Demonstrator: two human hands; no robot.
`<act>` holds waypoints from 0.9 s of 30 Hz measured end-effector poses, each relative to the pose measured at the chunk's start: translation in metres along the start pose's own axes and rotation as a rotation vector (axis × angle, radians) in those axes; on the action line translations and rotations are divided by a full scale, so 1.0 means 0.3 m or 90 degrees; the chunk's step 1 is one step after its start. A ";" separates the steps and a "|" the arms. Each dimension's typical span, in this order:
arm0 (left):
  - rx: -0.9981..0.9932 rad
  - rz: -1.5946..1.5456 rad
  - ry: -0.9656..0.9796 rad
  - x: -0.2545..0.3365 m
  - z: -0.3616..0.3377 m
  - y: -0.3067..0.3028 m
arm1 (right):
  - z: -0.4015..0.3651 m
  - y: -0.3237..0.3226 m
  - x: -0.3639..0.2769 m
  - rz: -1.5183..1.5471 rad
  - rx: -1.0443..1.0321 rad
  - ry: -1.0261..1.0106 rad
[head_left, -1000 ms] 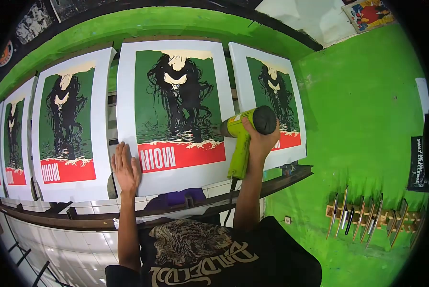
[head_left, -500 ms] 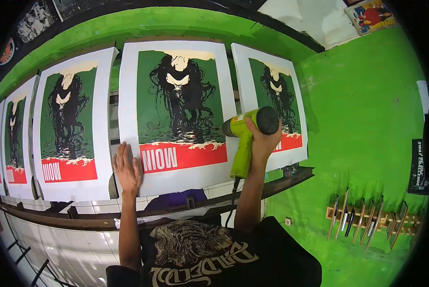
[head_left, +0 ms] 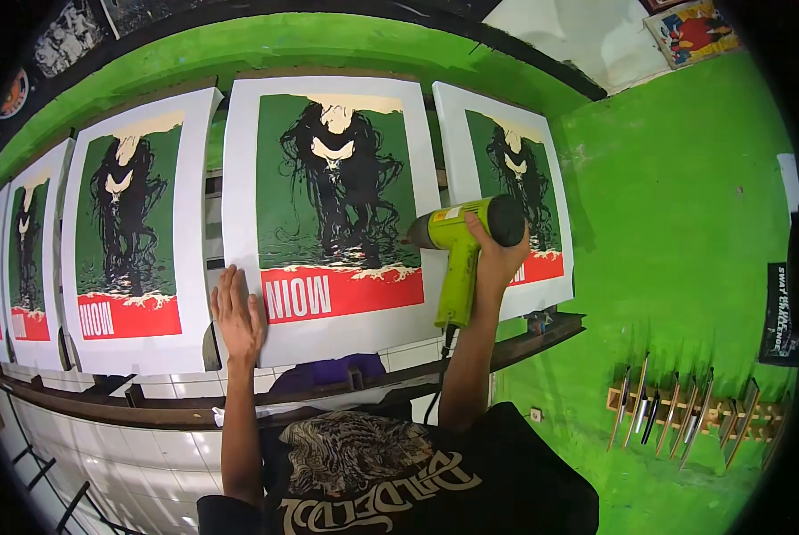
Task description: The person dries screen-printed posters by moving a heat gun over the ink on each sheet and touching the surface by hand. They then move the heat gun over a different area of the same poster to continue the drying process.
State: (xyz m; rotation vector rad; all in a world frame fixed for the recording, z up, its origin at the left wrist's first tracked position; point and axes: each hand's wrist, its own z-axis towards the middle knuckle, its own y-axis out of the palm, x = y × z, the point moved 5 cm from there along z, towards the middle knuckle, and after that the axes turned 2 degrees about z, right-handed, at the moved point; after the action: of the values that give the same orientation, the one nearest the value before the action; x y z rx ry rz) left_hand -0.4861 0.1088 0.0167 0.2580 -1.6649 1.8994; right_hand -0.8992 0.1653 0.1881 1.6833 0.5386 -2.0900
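In the head view my right hand (head_left: 499,260) is wrapped round the handle of a lime-green heat gun (head_left: 457,230). Its dark nozzle points left, over the right side of a printed poster (head_left: 337,187) with a green ground, black figure and red band. My left hand (head_left: 237,312) lies flat with fingers stretched at that print's lower left edge. Behind the heat gun stands another print (head_left: 542,178) of the same design, partly hidden by the tool and my right hand. A black cord (head_left: 440,374) hangs from the handle.
More matching prints (head_left: 123,232) line up to the left on a dark metal rail (head_left: 177,416). Purple cloth (head_left: 328,373) lies under the middle print. On the green wall (head_left: 658,214) at right, a wooden rack (head_left: 685,406) holds several slim tools. A wall socket (head_left: 536,414) sits near my right arm.
The heat gun has shifted slightly, its nozzle a little further left and its rear end a little to the right. My left hand has stayed in place.
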 end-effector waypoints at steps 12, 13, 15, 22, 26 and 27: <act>-0.003 0.005 0.009 0.003 -0.005 -0.004 | -0.003 0.039 -0.019 -0.055 0.031 -0.066; -0.003 0.005 0.007 0.002 -0.002 -0.005 | 0.001 0.041 -0.023 -0.053 0.030 -0.066; 0.005 -0.003 0.008 0.001 -0.002 -0.006 | 0.007 0.035 -0.005 0.040 -0.001 0.027; 0.007 -0.012 0.005 0.006 -0.002 -0.008 | 0.008 0.061 -0.014 -0.048 -0.002 -0.060; 0.004 -0.008 -0.001 -0.005 -0.006 0.003 | -0.001 0.079 0.002 -0.058 0.001 -0.057; 0.003 -0.009 -0.001 -0.005 -0.006 0.002 | -0.006 0.091 -0.012 -0.088 0.011 -0.107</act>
State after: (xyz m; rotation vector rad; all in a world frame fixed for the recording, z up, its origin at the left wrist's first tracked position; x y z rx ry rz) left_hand -0.4848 0.1100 0.0150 0.2716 -1.6561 1.8936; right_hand -0.8825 0.1435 0.1901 1.4994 0.6000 -2.3145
